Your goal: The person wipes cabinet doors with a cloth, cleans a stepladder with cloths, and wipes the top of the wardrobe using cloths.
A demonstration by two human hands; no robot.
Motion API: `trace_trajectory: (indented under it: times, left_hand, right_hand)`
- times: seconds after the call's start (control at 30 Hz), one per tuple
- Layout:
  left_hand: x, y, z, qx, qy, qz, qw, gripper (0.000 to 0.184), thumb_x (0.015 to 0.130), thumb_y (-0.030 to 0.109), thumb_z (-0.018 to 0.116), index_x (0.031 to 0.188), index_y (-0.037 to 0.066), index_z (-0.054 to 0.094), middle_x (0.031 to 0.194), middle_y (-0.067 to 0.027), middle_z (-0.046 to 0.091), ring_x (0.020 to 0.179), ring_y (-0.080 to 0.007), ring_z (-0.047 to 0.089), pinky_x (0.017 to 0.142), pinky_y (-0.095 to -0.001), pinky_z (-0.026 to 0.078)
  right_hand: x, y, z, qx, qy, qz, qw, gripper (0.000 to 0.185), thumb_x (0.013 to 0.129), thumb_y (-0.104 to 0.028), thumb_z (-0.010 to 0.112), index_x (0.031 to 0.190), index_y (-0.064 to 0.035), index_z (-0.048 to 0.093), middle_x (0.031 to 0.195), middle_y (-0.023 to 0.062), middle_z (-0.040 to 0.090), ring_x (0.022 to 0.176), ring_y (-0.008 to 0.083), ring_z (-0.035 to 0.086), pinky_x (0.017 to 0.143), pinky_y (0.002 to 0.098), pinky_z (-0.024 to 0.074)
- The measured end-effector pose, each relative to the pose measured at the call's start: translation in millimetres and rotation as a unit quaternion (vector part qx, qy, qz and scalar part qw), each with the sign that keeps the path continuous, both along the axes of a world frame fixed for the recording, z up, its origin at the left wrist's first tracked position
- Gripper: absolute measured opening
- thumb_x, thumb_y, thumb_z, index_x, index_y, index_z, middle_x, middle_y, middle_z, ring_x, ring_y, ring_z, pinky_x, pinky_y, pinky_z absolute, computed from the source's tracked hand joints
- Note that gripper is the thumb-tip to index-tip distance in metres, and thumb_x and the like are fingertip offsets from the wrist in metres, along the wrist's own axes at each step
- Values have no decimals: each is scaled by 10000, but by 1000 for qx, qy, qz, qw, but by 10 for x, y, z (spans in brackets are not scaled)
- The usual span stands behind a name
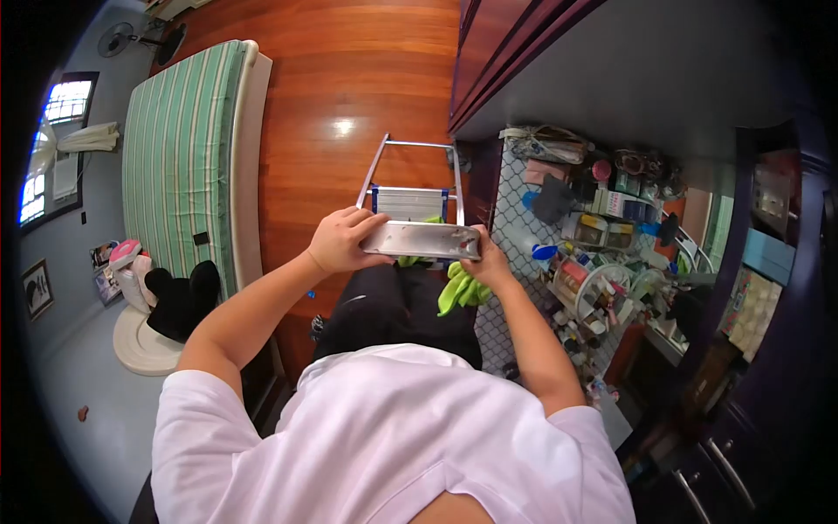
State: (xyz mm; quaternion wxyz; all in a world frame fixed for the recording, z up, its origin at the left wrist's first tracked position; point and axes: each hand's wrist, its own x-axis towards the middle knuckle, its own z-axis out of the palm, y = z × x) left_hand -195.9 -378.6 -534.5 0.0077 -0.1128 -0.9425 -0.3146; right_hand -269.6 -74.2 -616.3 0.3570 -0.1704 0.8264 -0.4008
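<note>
A silver bar [423,238] runs left to right before the person [393,428], left hand [339,242] gripping one end from above, right hand [491,262] holding the other and a green cloth [462,289], forearms [266,299] angled inward

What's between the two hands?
In the head view, a silver rectangular metal object spans the gap, left hand on one end, right hand on the other; lime-green cloth shows past its edges.

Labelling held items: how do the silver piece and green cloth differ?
The silver piece is straight-edged and metallic-looking; the green cloth is bright and crumpled. The silver piece spans from left grip to right grip; the green cloth droops by the right grip. Shared: both are at the right grip.
</note>
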Motion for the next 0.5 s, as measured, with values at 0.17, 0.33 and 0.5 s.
trace_trajectory:
  times: [0.17,0.33,0.5]
  left_hand:
    - [1,15,14,-6,-12,6,1000,616,603,461,787,1055,79,617,806,-68,594,735,-252,592,659,-353,495]
    - [-28,-1,15,-12,-19,-5,1000,643,593,488,787,1050,69,618,792,-63,588,702,-245,577,630,-347,482]
    - [-81,-18,-31,14,-31,-28,999,639,589,484,795,1040,68,616,786,-65,582,680,-243,566,608,-348,472]
  right_hand:
    - [-21,1,49,-38,-34,-6,999,586,700,-92,699,1187,-162,382,964,115,602,900,328,620,781,382,483]
    - [10,52,-119,-34,34,-5,999,498,698,-132,699,1111,-169,424,1008,138,606,927,416,590,740,454,499]
    - [2,5,-74,-20,35,-15,999,493,685,-101,702,1091,-170,431,996,125,614,893,405,604,712,439,509]
